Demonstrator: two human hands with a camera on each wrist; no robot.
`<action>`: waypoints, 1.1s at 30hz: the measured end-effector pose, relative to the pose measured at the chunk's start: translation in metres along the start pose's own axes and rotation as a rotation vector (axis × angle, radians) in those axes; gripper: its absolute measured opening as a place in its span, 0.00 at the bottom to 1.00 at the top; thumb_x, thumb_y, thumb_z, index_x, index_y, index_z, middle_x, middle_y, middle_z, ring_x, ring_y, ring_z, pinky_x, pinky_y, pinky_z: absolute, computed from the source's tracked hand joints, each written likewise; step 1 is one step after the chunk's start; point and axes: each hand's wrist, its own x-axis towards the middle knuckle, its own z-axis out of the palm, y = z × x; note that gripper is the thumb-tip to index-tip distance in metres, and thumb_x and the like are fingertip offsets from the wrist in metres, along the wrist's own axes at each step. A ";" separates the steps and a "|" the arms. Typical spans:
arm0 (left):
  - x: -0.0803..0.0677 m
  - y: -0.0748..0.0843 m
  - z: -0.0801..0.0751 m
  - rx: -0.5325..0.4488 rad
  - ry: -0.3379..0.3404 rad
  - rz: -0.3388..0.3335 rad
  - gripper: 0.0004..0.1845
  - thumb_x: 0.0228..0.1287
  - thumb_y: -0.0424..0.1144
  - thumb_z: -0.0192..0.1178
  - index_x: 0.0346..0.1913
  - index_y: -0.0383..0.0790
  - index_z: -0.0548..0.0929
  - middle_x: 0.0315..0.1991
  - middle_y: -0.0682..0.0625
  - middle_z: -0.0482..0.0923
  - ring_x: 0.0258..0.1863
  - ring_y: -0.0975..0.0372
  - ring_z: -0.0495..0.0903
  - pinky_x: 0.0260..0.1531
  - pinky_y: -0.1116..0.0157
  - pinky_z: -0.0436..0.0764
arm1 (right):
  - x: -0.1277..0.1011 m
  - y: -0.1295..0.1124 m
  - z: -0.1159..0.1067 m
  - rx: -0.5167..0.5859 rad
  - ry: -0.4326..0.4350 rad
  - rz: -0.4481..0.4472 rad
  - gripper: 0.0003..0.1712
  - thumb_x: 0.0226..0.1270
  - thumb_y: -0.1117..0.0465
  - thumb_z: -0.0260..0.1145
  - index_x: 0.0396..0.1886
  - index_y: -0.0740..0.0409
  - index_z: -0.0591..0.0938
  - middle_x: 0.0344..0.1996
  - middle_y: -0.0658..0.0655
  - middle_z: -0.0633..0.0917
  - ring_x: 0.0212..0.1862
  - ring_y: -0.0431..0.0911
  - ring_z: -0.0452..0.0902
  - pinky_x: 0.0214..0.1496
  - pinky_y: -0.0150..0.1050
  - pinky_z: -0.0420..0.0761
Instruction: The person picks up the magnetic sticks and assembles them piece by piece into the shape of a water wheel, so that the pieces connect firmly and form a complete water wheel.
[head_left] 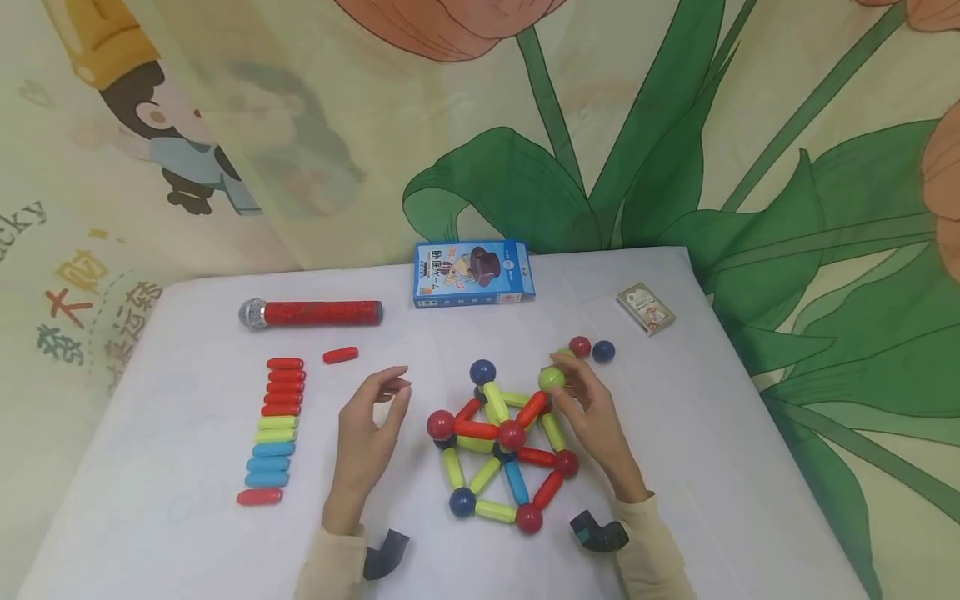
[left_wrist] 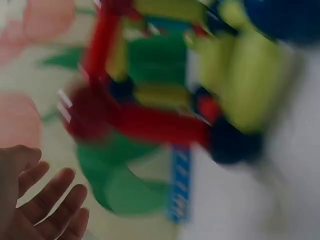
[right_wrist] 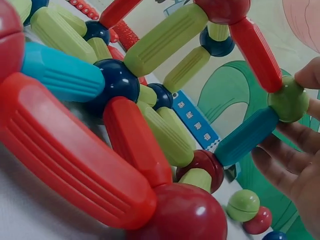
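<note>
A framework [head_left: 477, 430] of plastic rods and balls, in red, lime green and blue, stands at the middle of the table. My right hand [head_left: 600, 421] is at its upper right corner, thumb and fingers pinching a green ball [head_left: 552, 379]. In the right wrist view that ball meets the ends of a red rod [right_wrist: 256, 55] and a blue rod [right_wrist: 247, 136]. To the left of the framework my left hand [head_left: 367, 437] is raised with bent, relaxed fingers and holds nothing. The left wrist view, blurred, shows the left fingers [left_wrist: 55, 205] apart from the framework.
Loose rods [head_left: 273, 435] form a column at left, with one red rod [head_left: 341, 355] apart. Behind lie a red microphone [head_left: 322, 313], a blue box [head_left: 472, 273] and a small card box [head_left: 646, 308]. Loose balls [head_left: 603, 351] sit beyond my right hand.
</note>
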 end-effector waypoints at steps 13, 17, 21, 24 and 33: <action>0.012 0.098 0.083 0.650 -0.298 0.485 0.31 0.54 0.51 0.68 0.60 0.44 0.75 0.35 0.49 0.86 0.39 0.57 0.76 0.39 0.63 0.71 | 0.000 0.009 0.001 0.098 -0.019 0.020 0.22 0.68 0.74 0.56 0.61 0.74 0.68 0.55 0.72 0.75 0.53 0.30 0.73 0.53 0.26 0.77; 0.013 0.092 0.086 0.589 -0.294 0.445 0.30 0.53 0.48 0.71 0.59 0.43 0.76 0.33 0.50 0.86 0.36 0.59 0.76 0.39 0.63 0.70 | 0.000 0.008 -0.001 0.080 -0.019 0.013 0.22 0.67 0.74 0.57 0.60 0.74 0.69 0.53 0.71 0.76 0.55 0.40 0.76 0.54 0.27 0.77; 0.013 0.087 0.085 0.506 -0.304 0.425 0.29 0.55 0.50 0.69 0.59 0.43 0.76 0.33 0.51 0.86 0.36 0.59 0.76 0.43 0.61 0.70 | 0.000 0.006 -0.001 0.062 -0.017 -0.009 0.22 0.67 0.74 0.57 0.60 0.74 0.69 0.54 0.72 0.75 0.57 0.59 0.75 0.54 0.25 0.75; 0.013 0.088 0.086 0.496 -0.323 0.423 0.30 0.56 0.53 0.67 0.59 0.43 0.76 0.33 0.51 0.86 0.36 0.59 0.77 0.45 0.60 0.71 | 0.000 0.005 -0.002 0.066 -0.020 -0.007 0.22 0.67 0.74 0.56 0.60 0.75 0.69 0.54 0.73 0.75 0.59 0.66 0.72 0.54 0.24 0.74; 0.005 0.086 0.091 0.469 -0.262 0.426 0.27 0.56 0.46 0.68 0.58 0.40 0.77 0.30 0.51 0.86 0.34 0.59 0.78 0.42 0.62 0.73 | 0.001 0.005 0.001 0.039 -0.043 0.033 0.20 0.70 0.72 0.53 0.60 0.73 0.69 0.57 0.70 0.75 0.61 0.60 0.72 0.59 0.42 0.75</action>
